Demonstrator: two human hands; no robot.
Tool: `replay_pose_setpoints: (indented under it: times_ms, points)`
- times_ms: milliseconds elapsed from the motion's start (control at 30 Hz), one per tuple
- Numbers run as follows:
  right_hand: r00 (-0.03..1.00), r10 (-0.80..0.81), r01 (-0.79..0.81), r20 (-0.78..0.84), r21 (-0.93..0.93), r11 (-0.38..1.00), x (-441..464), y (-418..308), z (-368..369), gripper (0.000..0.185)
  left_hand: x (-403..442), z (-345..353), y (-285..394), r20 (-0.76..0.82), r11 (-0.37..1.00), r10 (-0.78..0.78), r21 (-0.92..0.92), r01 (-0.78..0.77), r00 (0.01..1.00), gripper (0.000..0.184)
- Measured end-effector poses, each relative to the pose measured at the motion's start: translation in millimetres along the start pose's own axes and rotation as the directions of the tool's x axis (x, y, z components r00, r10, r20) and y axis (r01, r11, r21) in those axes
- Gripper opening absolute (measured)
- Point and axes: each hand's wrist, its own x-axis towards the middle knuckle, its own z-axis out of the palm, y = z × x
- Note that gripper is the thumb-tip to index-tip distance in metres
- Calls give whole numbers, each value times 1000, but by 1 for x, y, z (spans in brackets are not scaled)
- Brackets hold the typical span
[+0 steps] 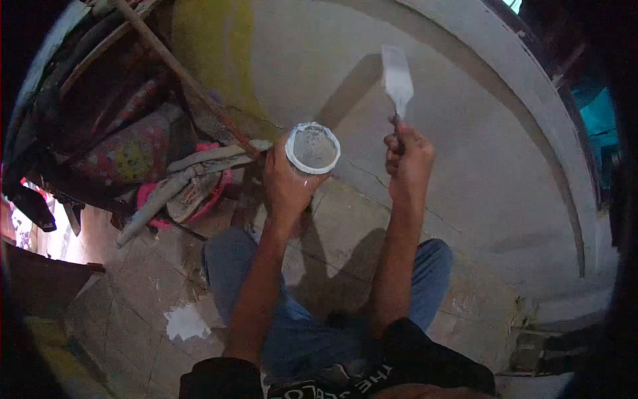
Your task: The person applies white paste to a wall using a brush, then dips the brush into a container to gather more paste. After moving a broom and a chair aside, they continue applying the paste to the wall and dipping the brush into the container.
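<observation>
My left hand [287,189] is wrapped round a small round paint pot [314,147] with a white-smeared rim. Looking down into it, I see greyish-white contents. To its right, my right hand [410,156] is closed on the handle of a flat paintbrush [397,74], whose wide end is coated white and points up. The brush stands in front of a pale wall [478,139] and throws a shadow on it; whether its tip touches the wall I cannot tell.
At the left, a long wooden stick [179,70] leans over a pink basin [222,186] with grey pipe-like pieces [159,199] across it. Yellow paint [236,60] marks the wall's upper left. A white paint patch [186,322] lies on the tiled floor [133,292] beside my knees.
</observation>
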Motion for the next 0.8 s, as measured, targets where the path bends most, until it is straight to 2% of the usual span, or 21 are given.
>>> replay_pose_setpoints:
  times_ms: [100, 167, 200, 267, 300, 367, 433, 500, 533, 600, 700, 800]
  points:
    - [997, 81, -81, -14, -32, 996, 13, 65, -5, 23, 2, 2, -2, -1, 999, 15, -29, -15, 1000, 85]
    - [965, 257, -264, -61, -206, 942, 25, 146, -15, 22, 2, 3, -4, -2, 998, 28, -52, -29, 1000, 85]
    - [966, 244, -256, -85, -180, 950, 23, 198, -20, 20, 1, 4, -4, -17, 999, 16, -29, -16, 1000, 82]
    - [898, 429, -436, -94, -79, 896, 11, 266, -31, 16, -1, 7, -9, -31, 1000, 9, -8, -9, 999, 80]
    - [901, 423, -430, -95, -73, 900, 9, 302, -43, 16, -1, 8, -13, -21, 999, 18, -27, -19, 1000, 79]
    - [974, 219, -175, 52, -441, 881, 18, 349, -55, 14, 3, 8, -15, -19, 998, 41, -42, -41, 999, 78]
    - [953, 282, -293, -110, -105, 950, 21, 266, -30, 16, 2, 9, -15, 8, 999, -22, -35, 22, 1000, 86]
    - [987, 155, -153, 35, -60, 986, 44, 189, -27, 17, -1, 6, -12, 31, 1000, -19, -21, 20, 999, 86]
    - [990, 132, -118, 52, -219, 969, 49, 137, -25, 19, 2, 4, -9, 39, 1000, -3, -10, 3, 999, 86]
    - [998, 61, -61, 11, -58, 996, 25, 44, -11, 19, 5, 2, -7, 46, 1000, -15, 6, 15, 999, 85]
    - [999, 12, -15, -43, -59, 998, 11, 14, -9, 23, 2, 8, -18, 52, 1000, -26, -16, 27, 998, 85]
    - [994, 38, -51, -104, -125, 991, 11, 58, -19, 25, 4, 11, -19, 49, 998, -26, -51, 28, 998, 86]
